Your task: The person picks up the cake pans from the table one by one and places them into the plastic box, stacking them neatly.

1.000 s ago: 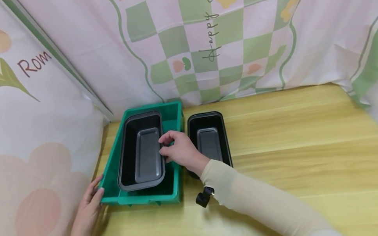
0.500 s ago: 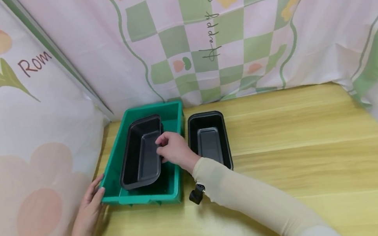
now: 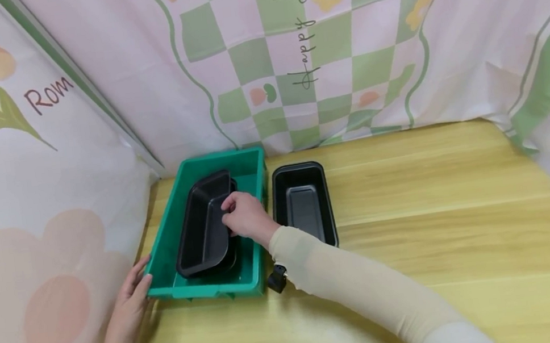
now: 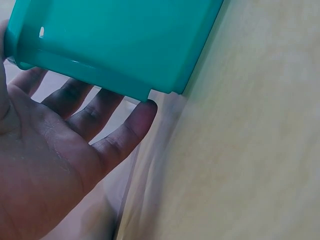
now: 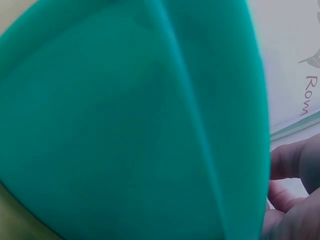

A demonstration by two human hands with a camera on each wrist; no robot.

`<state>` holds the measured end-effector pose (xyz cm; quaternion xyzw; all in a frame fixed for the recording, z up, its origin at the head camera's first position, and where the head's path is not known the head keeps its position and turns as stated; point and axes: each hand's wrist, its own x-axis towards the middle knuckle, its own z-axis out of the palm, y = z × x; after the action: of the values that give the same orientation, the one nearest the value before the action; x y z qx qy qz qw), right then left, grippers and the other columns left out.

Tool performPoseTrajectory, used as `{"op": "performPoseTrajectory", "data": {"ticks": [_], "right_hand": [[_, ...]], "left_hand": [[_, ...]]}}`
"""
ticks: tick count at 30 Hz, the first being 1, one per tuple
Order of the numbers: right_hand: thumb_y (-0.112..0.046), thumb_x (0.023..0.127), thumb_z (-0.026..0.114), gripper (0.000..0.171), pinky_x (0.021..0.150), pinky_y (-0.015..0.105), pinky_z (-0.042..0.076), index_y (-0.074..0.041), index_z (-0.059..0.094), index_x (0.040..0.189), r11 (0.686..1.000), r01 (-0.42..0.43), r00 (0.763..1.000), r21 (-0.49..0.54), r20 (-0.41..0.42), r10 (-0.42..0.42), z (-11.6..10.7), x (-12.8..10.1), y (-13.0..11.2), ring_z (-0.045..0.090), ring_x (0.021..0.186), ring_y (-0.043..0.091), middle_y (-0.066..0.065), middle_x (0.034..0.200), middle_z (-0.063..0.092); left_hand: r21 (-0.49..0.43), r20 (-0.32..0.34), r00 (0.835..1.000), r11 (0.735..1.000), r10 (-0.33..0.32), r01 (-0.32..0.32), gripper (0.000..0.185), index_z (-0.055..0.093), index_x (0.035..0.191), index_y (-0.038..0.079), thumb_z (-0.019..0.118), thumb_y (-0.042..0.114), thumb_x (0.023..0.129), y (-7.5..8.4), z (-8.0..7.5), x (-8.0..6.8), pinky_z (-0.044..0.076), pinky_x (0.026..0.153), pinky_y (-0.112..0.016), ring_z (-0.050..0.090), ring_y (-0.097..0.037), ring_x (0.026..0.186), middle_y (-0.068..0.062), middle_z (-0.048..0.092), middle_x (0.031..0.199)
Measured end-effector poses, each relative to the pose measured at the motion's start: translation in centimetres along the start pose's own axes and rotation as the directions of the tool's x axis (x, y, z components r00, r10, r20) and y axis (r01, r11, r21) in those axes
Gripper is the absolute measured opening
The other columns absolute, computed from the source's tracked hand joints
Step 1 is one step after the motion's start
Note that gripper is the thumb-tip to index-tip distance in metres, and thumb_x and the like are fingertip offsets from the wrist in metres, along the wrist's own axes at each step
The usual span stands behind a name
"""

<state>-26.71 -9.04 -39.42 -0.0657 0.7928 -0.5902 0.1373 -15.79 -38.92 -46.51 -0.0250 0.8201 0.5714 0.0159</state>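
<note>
A green plastic bin point(image 3: 246, 166) stands at the table's back left. Inside it a black loaf pan point(image 3: 203, 226) lies tilted, its right side raised. My right hand point(image 3: 242, 219) grips that pan's right rim from above. A second black loaf pan point(image 3: 303, 202) sits flat on the table just right of the bin. My left hand point(image 3: 128, 309) rests with straight fingers against the bin's front left corner; the left wrist view shows the fingers point(image 4: 122, 135) under the bin's edge point(image 4: 120, 45). The right wrist view is filled by the bin's green wall point(image 5: 125, 125).
Patterned cloth point(image 3: 291, 49) hangs behind the wooden table point(image 3: 440, 220) and along both sides. The left cloth point(image 3: 29, 224) hangs close to the bin and my left hand. Bare tabletop stretches to the right and front.
My right hand has lowered the black pan into the green bin, shifting left. The pan went from nearly level to tilted. The left hand has stayed at the bin's corner.
</note>
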Motion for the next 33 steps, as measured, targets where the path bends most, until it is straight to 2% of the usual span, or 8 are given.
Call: {"op": "performPoseTrajectory", "data": {"ticks": [5,13,21,26,33], "right_hand": [[-0.008,0.085,0.058,0.020,0.062,0.031,0.051,-0.008,0.056,0.105,1.000,0.005,1.000,-0.004,0.023,-0.005,-0.3,-0.1,0.2,0.061,0.063,0.016,0.007,0.091,0.050],[-0.003,0.083,0.058,0.018,0.064,0.032,0.052,-0.010,0.054,0.099,0.992,0.039,0.998,0.118,0.038,-0.044,-0.9,-0.9,0.5,0.062,0.070,0.018,0.008,0.096,0.050],[0.005,0.083,0.056,0.022,0.064,0.035,0.052,-0.007,0.054,0.101,0.957,0.057,0.994,0.284,0.076,-0.082,-1.6,-1.3,1.3,0.062,0.072,0.027,0.013,0.098,0.050],[0.003,0.085,0.056,0.017,0.065,0.038,0.052,-0.005,0.055,0.100,0.943,0.063,0.994,0.327,0.061,-0.087,-2.6,-1.3,1.7,0.062,0.073,0.028,0.015,0.100,0.051],[0.004,0.085,0.056,0.020,0.064,0.038,0.052,0.003,0.054,0.104,0.914,0.079,0.994,0.399,0.037,-0.102,-4.8,-1.4,2.4,0.060,0.072,0.029,0.018,0.092,0.052]], "left_hand": [[-0.010,0.009,1.000,1.000,0.011,-0.011,0.048,0.028,0.143,0.027,0.040,0.034,0.097,-0.1,0.1,0.0,0.041,0.081,-0.019,0.041,-0.010,0.112,-0.011,0.030,0.138],[-0.003,0.013,1.000,1.000,0.001,-0.001,0.049,0.027,0.144,0.029,0.039,0.036,0.097,0.0,0.1,-0.1,0.039,0.082,-0.017,0.038,-0.012,0.115,-0.011,0.028,0.140],[-0.013,0.007,1.000,1.000,0.004,-0.004,0.049,0.027,0.144,0.028,0.040,0.035,0.097,0.0,0.1,-0.1,0.041,0.081,-0.019,0.041,-0.010,0.112,-0.012,0.029,0.138],[-0.009,0.009,1.000,1.000,0.010,-0.010,0.049,0.027,0.144,0.028,0.039,0.035,0.098,0.0,0.0,-0.2,0.041,0.080,-0.019,0.042,-0.009,0.110,-0.011,0.030,0.137],[-0.021,0.016,0.999,0.999,0.033,-0.033,0.048,0.026,0.145,0.024,0.039,0.031,0.098,0.2,0.1,-0.2,0.041,0.080,-0.018,0.042,-0.008,0.110,-0.008,0.031,0.136]]}}
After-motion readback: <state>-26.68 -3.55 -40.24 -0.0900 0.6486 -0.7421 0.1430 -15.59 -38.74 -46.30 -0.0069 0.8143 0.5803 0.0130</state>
